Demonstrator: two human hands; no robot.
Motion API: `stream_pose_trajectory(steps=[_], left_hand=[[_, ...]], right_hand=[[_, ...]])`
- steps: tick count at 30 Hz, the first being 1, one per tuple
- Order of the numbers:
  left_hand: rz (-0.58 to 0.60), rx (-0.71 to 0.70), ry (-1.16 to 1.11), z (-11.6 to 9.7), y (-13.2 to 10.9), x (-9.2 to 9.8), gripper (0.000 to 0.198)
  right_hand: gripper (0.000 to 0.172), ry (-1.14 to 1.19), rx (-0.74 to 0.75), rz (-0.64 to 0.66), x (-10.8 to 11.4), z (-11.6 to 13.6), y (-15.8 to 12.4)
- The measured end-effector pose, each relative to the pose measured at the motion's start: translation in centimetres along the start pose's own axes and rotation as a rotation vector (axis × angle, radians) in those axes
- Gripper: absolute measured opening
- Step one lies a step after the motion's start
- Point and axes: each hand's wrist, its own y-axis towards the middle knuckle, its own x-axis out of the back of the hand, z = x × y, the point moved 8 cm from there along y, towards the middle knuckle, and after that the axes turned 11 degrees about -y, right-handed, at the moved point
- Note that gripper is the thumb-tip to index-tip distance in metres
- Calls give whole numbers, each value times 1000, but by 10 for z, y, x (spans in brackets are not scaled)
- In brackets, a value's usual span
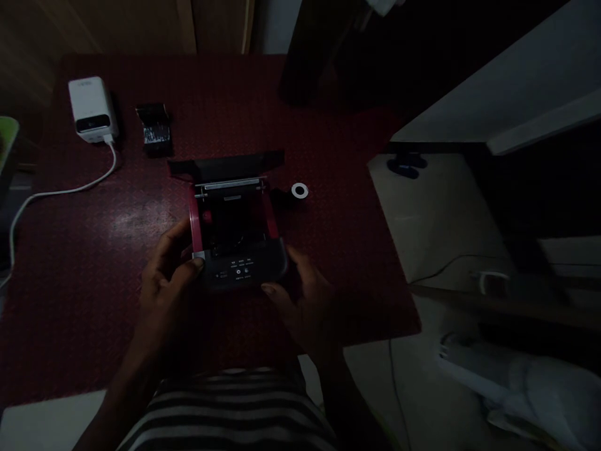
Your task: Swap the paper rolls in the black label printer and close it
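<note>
A small red and black printer-like device [235, 235] sits on the dark red table [94, 269] with its lid flipped open toward the back. My left hand [166, 272] grips its left front corner, thumb on the grey front panel. Curled against the device's right front corner is my right hand [300, 294], thumb under the panel's edge. A small white paper roll [299, 191] lies on the table just right of the open lid.
A white box-shaped device [91, 109] with a white cable [61, 191] stands at the back left. A small black object [154, 128] lies beside it. A pale low cabinet [436, 213] stands to the table's right, with a fan [516, 382] on the floor.
</note>
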Motion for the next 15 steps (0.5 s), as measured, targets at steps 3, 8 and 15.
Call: stream_pose_trajectory(steps=[3, 8, 15], left_hand=[[19, -21, 12, 3, 1, 1, 53], [53, -122, 44, -1, 4, 0, 48], [124, -259, 73, 3, 10, 5, 58]], right_hand=[[60, -49, 54, -14, 15, 5, 9], [27, -224, 290, -123, 39, 50, 51], [35, -653, 560, 384, -44, 105, 114]])
